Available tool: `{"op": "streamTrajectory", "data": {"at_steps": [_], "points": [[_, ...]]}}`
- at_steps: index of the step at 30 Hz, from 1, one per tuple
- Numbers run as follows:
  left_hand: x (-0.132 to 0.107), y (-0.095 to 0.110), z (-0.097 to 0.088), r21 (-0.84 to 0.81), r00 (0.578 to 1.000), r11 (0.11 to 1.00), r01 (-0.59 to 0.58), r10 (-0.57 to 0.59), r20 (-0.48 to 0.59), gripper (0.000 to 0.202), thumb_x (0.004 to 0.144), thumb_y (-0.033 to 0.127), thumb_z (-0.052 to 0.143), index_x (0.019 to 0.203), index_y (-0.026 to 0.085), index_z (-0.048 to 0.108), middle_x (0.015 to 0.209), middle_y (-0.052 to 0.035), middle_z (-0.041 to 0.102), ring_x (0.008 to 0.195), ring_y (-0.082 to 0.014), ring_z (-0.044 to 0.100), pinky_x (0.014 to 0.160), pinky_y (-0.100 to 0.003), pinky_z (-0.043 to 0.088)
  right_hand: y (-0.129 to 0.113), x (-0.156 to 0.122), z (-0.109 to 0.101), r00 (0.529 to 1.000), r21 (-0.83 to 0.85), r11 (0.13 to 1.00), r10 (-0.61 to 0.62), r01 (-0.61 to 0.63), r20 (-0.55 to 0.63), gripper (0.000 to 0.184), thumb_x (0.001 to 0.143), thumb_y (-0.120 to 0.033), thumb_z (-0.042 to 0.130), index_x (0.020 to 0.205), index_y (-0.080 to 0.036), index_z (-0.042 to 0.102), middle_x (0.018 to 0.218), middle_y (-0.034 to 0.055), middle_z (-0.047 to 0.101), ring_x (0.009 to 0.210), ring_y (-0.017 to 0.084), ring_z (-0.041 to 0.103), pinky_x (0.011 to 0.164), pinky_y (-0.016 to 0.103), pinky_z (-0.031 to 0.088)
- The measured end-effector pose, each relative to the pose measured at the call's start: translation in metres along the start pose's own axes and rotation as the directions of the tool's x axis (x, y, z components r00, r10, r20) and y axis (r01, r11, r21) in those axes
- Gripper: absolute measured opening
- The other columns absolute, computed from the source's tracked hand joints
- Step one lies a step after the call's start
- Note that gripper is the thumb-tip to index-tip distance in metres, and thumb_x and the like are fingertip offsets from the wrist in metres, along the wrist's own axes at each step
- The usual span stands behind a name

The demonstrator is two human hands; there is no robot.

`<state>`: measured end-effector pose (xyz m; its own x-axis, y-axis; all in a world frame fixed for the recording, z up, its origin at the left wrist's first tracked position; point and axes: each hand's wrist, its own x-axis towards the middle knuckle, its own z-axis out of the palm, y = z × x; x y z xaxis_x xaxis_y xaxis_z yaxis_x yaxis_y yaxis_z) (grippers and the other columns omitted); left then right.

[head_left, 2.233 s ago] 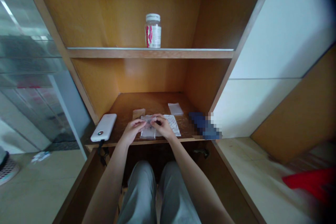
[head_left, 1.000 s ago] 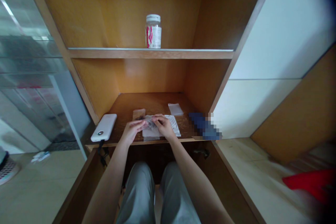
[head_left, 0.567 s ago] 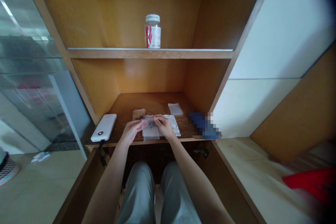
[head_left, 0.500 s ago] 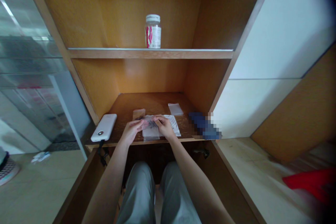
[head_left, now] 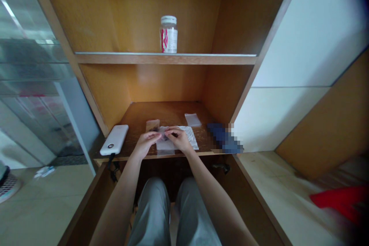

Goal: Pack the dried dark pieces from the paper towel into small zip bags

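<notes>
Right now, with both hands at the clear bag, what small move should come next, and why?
Perhaps ease the left hand and right hand slightly apart: they nearly meet at the clear bag, and I cannot see whether it is open.

A bottle [head_left: 168, 35] stood upright at the front edge of the shelf [head_left: 213, 59], midway along. A white device [head_left: 115, 138] lay at the front left corner of the lower surface [head_left: 170, 110], a black cable [head_left: 112, 161] hanging over the edge, and a blue item [head_left: 219, 133], partly pixelated, lay at the front right corner.
</notes>
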<state>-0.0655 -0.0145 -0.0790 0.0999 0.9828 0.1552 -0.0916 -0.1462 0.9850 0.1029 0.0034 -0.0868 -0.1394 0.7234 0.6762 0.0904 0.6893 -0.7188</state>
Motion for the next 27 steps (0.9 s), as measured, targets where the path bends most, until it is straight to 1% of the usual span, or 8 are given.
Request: {"op": "streamTrajectory", "data": {"at_steps": [3, 7, 10, 16, 20, 27], "points": [[-0.0013, 0.0016, 0.0006, 0.059, 1.0, 0.998, -0.009, 0.009, 0.003, 0.024, 0.063, 0.032, 0.069, 0.08, 0.015, 0.069, 0.08, -0.0067, 0.068, 0.074, -0.0157, 0.06, 0.072, -0.027, 0.043, -0.0002, -0.0001, 0.0, 1.0, -0.007, 1.0, -0.004, 0.004, -0.001, 0.011, 0.075, -0.029, 0.06, 0.073, -0.022, 0.068, 0.085, 0.0046, 0.066, 0.086, 0.015, 0.06, 0.08, 0.03, 0.046], [-0.0023, 0.0025, 0.0013, 0.087, 1.0, 0.996, -0.017, 0.019, -0.014, 0.025, 0.063, 0.033, 0.069, 0.079, 0.015, 0.069, 0.078, -0.0068, 0.068, 0.073, -0.0164, 0.06, 0.07, -0.027, 0.043, 0.0007, 0.0, 0.0006, 1.0, -0.001, 1.0, -0.001, 0.001, 0.001, 0.011, 0.074, -0.03, 0.061, 0.072, -0.022, 0.069, 0.085, 0.0044, 0.066, 0.086, 0.016, 0.06, 0.08, 0.03, 0.046], [-0.0019, 0.0017, 0.001, 0.096, 0.999, 0.995, -0.022, 0.024, -0.023, 0.025, 0.062, 0.034, 0.069, 0.077, 0.015, 0.069, 0.078, -0.0071, 0.068, 0.073, -0.0173, 0.06, 0.07, -0.027, 0.043, 0.0014, -0.0001, 0.0009, 1.0, 0.013, 1.0, 0.003, -0.003, 0.006, 0.01, 0.074, -0.03, 0.062, 0.072, -0.023, 0.069, 0.085, 0.0043, 0.066, 0.086, 0.016, 0.06, 0.08, 0.031, 0.046], [-0.0018, 0.0031, 0.0005, 0.137, 0.999, 0.99, -0.046, 0.047, -0.006, 0.025, 0.061, 0.034, 0.07, 0.077, 0.015, 0.07, 0.078, -0.0078, 0.068, 0.074, -0.019, 0.06, 0.071, -0.028, 0.042, 0.0008, -0.0002, 0.0006, 1.0, 0.002, 1.0, 0.013, -0.013, 0.015, 0.01, 0.072, -0.031, 0.063, 0.072, -0.023, 0.069, 0.086, 0.0046, 0.065, 0.087, 0.017, 0.059, 0.081, 0.032, 0.046], [-0.0026, 0.0058, 0.0011, 0.196, 0.998, 0.979, -0.062, 0.058, 0.026, 0.023, 0.062, 0.034, 0.069, 0.076, 0.016, 0.07, 0.077, -0.0074, 0.068, 0.073, -0.0194, 0.06, 0.07, -0.028, 0.042, -0.0015, 0.0003, -0.0002, 0.999, -0.018, 1.0, -0.001, 0.002, 0.042, 0.009, 0.071, -0.03, 0.064, 0.072, -0.023, 0.069, 0.087, 0.0045, 0.065, 0.087, 0.016, 0.059, 0.081, 0.032, 0.046], [-0.0034, 0.0067, 0.0015, 0.238, 0.997, 0.968, -0.074, 0.073, 0.011, 0.021, 0.063, 0.034, 0.067, 0.075, 0.016, 0.07, 0.076, -0.0066, 0.068, 0.072, -0.0191, 0.059, 0.068, -0.028, 0.042, -0.0046, 0.0004, -0.0005, 0.998, -0.022, 0.999, -0.039, 0.041, 0.058, 0.007, 0.072, -0.028, 0.064, 0.073, -0.023, 0.069, 0.088, 0.004, 0.065, 0.089, 0.016, 0.058, 0.083, 0.032, 0.045]]}}
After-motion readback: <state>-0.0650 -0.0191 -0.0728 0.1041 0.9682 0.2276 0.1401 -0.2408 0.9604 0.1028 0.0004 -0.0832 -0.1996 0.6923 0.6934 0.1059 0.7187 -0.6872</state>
